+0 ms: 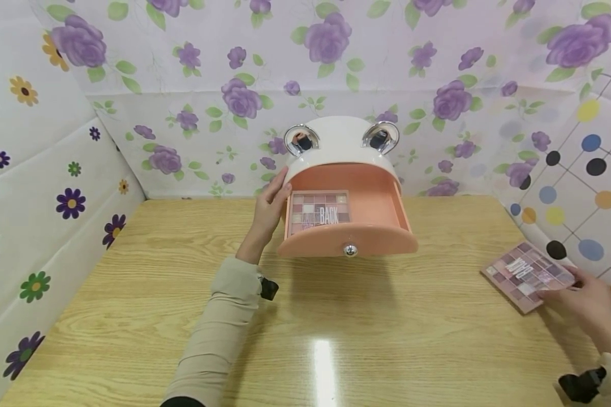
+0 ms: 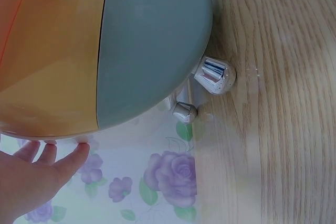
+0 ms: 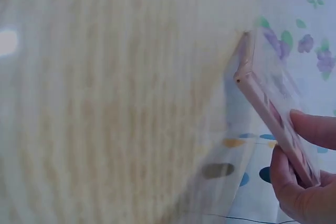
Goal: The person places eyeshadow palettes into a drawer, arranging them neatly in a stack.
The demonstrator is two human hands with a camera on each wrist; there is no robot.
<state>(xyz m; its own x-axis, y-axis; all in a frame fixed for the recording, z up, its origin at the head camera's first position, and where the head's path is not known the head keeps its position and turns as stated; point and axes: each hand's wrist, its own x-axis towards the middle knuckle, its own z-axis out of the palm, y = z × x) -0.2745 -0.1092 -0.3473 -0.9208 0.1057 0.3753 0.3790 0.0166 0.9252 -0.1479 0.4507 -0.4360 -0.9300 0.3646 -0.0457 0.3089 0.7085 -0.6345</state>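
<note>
A white frog-eyed drawer box (image 1: 341,138) stands at the back of the table with its pink top drawer (image 1: 377,203) pulled out. Inside the drawer's left part lies an eyeshadow palette (image 1: 319,209) under a clear lid marked BACK. My left hand (image 1: 267,210) rests its fingers against the box's left side; in the left wrist view its fingertips touch the rim beside the yellow drawer front (image 2: 58,61). Over at the right table edge, my right hand (image 1: 588,299) pinches a second eyeshadow palette (image 1: 524,274) between thumb and fingers. The right wrist view shows it tilted, edge-on.
Below the yellow front is a grey-blue drawer front (image 2: 155,45), and shiny silver feet (image 2: 215,75) hold up the box. A wood-grain table (image 1: 438,328) lies beneath. Patterned sheets cover the back wall (image 1: 193,113) and both sides.
</note>
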